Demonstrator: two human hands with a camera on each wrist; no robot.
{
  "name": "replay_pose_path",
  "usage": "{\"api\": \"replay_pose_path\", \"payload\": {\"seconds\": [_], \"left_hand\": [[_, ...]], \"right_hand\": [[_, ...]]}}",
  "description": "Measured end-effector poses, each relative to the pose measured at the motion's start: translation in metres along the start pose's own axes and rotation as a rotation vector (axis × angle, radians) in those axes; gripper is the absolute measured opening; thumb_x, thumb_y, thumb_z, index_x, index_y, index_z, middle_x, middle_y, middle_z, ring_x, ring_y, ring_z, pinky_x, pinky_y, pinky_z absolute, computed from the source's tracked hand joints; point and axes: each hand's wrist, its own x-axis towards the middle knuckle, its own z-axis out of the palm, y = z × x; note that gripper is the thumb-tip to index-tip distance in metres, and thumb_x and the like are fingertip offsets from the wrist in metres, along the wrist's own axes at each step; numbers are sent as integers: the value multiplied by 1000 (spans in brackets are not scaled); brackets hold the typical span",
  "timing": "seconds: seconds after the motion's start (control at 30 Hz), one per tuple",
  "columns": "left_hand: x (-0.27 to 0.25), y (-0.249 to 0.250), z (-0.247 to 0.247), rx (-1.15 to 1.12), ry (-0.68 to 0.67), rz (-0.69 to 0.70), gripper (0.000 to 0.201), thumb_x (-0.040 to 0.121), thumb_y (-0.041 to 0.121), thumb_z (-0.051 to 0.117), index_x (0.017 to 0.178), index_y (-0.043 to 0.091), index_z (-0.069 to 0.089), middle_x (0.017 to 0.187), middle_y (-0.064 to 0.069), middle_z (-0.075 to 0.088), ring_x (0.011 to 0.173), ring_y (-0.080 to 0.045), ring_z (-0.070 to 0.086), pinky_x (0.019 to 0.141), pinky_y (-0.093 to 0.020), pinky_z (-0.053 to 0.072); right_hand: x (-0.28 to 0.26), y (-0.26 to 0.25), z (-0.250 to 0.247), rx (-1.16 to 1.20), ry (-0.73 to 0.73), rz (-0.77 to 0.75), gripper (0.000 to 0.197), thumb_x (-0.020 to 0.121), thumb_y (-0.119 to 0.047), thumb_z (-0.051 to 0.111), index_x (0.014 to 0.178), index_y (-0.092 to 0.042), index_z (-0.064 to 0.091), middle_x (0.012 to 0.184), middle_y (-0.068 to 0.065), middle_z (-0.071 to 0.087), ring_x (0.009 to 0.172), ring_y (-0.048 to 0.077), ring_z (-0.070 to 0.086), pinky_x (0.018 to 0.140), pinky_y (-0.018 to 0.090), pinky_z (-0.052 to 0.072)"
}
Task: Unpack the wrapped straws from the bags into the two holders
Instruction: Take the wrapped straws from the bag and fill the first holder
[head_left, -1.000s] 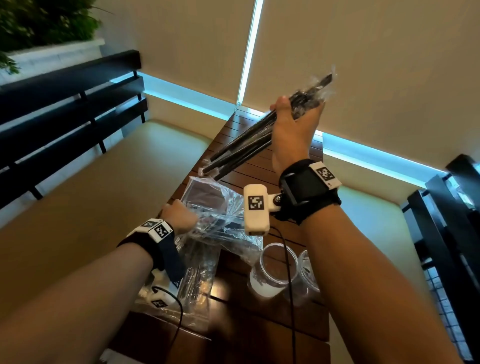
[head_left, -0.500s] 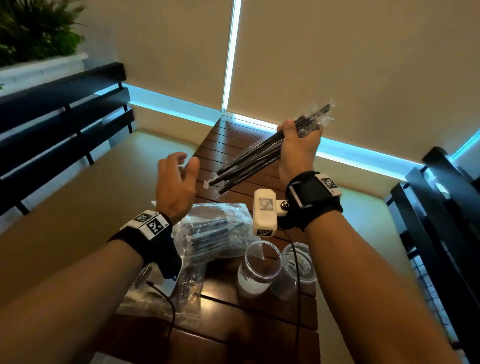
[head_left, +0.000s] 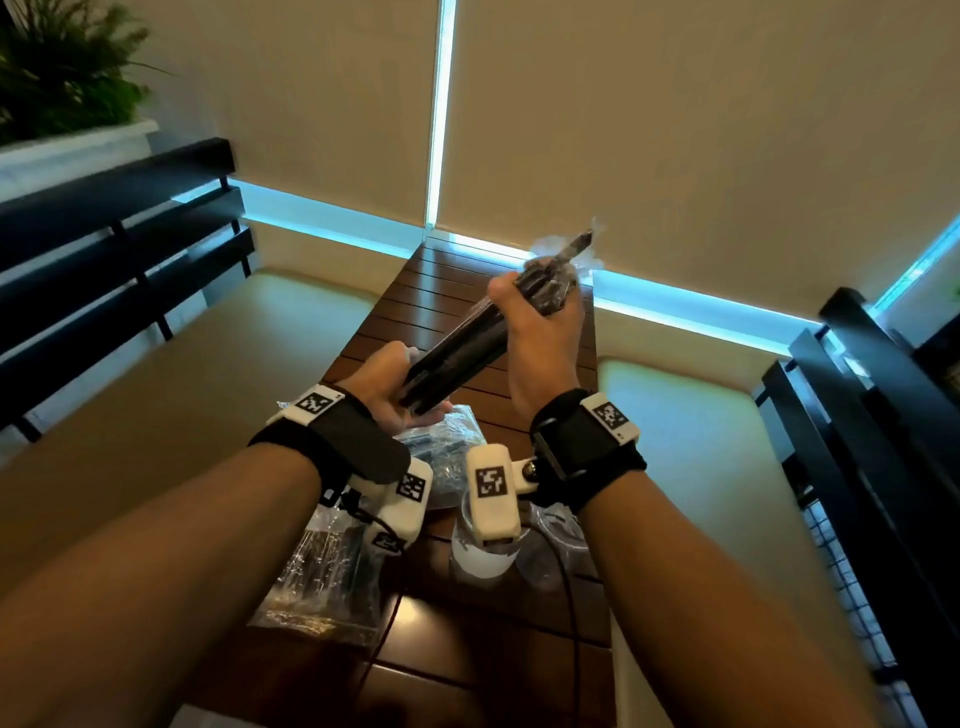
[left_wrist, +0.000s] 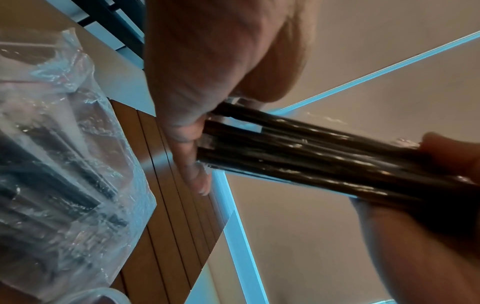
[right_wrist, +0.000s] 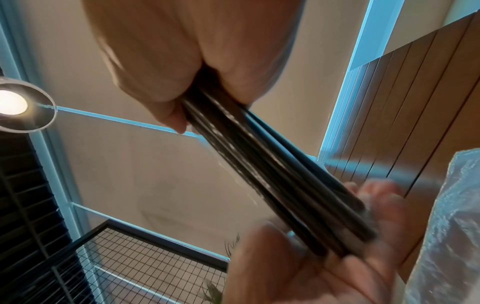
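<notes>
My right hand grips a bundle of black wrapped straws near its upper end and holds it slanted above the table. My left hand lies flat against the bundle's lower ends, fingers straight. The left wrist view shows the straws butting against my left palm. In the right wrist view my right hand grips the straws and the ends rest on my left hand. Two clear holders stand below my wrists, partly hidden. A clear bag of straws lies under my hands.
A second clear bag lies at the near left of the brown slatted table. Pale bench cushions flank the table. Black railings stand left and right, and blinds hang behind.
My left hand has come up from the bag to the bundle's lower ends. My right hand lowered the straws toward me, and they are now gathered tightly together.
</notes>
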Motion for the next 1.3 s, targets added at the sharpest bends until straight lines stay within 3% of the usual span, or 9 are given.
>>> {"api": "replay_pose_path", "payload": {"seconds": [0.17,0.3,0.5,0.63,0.77,0.87,1.03,1.17,1.3], "left_hand": [[-10,0,10,-47,-48,2,29,101,11,38,109,-5,61,97,-22,61,93,-28,63,80,-36,60],[-9,-11,17,-78,-112,10,34,102,19,40,117,-3,61,112,-22,61,105,-29,62,92,-41,56],[19,-70,-15,802,229,292,23,91,29,60,102,9,65,89,-7,65,83,-29,61,76,-44,57],[28,-103,-6,1418,-114,277,107,70,44,85,154,16,26,154,-8,36,139,-24,39,113,-35,37],[43,-118,10,1431,-155,364,135,59,51,89,158,17,5,161,-5,16,146,-24,26,118,-36,29],[50,-122,16,1377,-165,403,116,58,46,90,151,15,28,146,-3,41,133,-21,44,109,-32,40],[50,-126,21,1468,-142,437,32,73,26,78,100,15,66,103,-9,69,90,-23,64,73,-27,50],[51,-132,16,1507,-142,445,38,74,39,78,102,15,68,101,-4,69,93,-22,65,78,-27,50],[53,-140,11,1440,-108,452,27,70,41,79,84,27,59,81,13,58,80,-13,56,63,-16,39]], "right_hand": [[-12,3,-7,-52,-139,55,24,78,-20,73,95,-5,64,82,7,60,77,17,62,74,30,54],[-19,3,-13,-132,-204,1,8,85,-8,69,82,-12,63,79,8,61,76,17,62,77,35,55],[-26,30,-50,-368,-117,43,12,87,-18,72,76,-15,67,77,7,66,75,13,66,77,37,58],[-40,50,-76,-451,-62,82,14,89,-12,69,76,-9,66,69,-1,64,67,9,63,69,26,56],[-44,88,-91,-525,9,176,19,78,-34,73,78,-16,67,73,-2,68,74,16,67,78,41,59],[-53,121,-95,-548,23,251,22,74,-38,75,79,-18,68,76,-1,71,77,18,70,79,46,59],[-67,156,-101,-636,-94,310,15,83,-36,74,87,-26,64,83,-4,71,85,18,68,82,46,57],[-73,156,-107,-993,-227,74,17,88,-41,65,98,-29,58,85,-9,62,93,18,48,79,35,42],[-82,157,-114,-917,-286,58,24,81,-39,67,102,-30,58,94,-10,66,93,18,60,82,40,53]]}}
